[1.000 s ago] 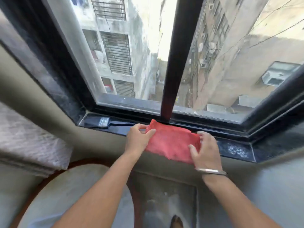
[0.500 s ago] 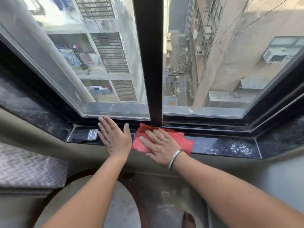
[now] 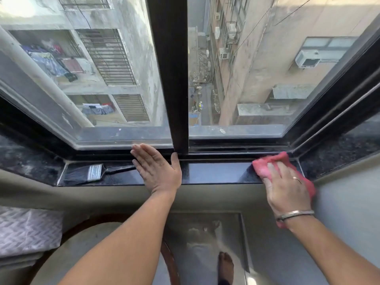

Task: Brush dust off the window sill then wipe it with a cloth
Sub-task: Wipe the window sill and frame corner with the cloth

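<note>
Dust no longer shows on the middle stretch of the dark polished stone window sill [image 3: 216, 173], which reflects the light between the person's two hands. The right hand [image 3: 285, 190] lies flat, fingers spread, pressing a red-pink folded cloth [image 3: 273, 161] onto the right end of the sill, just beside the corner where the sill meets the speckled side ledge. Part of the cloth hangs over the near edge under the palm. A silver bangle [image 3: 295, 214] circles that wrist.

The left hand [image 3: 158, 171] rests open and flat on the sill near its middle, fingers together pointing far and left, thumb out toward the black vertical window bar [image 3: 174, 79]. It holds nothing.

A flat black-bristled paintbrush with a metal ferrule [image 3: 88, 173] lies on the left end of the sill, bristles left, its dark handle running right until the left hand's fingers hide its end.
</note>
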The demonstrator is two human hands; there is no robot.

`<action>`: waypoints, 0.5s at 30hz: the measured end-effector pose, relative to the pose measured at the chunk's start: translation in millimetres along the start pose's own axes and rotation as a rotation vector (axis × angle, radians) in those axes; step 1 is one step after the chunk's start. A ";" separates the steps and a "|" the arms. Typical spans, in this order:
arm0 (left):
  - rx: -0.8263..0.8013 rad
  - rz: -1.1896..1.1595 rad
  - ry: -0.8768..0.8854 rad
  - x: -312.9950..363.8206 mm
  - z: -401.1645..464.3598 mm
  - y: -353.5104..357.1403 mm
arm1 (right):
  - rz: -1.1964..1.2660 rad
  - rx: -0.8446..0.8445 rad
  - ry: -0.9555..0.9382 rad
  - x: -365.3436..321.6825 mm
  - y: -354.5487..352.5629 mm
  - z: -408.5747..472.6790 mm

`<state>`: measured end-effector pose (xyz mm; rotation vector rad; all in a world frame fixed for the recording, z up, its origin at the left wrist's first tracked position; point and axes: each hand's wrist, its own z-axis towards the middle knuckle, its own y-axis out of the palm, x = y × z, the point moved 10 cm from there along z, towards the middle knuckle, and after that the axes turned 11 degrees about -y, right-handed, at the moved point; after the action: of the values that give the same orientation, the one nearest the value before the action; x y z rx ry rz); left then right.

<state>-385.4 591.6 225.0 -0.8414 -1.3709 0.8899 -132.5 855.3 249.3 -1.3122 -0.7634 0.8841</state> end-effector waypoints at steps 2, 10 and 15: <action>-0.011 -0.005 -0.009 -1.6 1.1 0.9 | 0.033 0.102 0.170 -1.7 -11.7 -9.9; 0.027 -0.026 0.040 -2.0 2.6 0.1 | 0.159 0.073 -0.422 -208.4 16.0 28.7; 0.047 -0.041 0.054 -2.1 4.1 1.8 | 0.107 0.044 -0.370 -132.7 20.2 22.1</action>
<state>-389.5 590.4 222.6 -0.7928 -1.3114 0.8587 -217.2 749.9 234.2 -1.1726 -0.9594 1.2444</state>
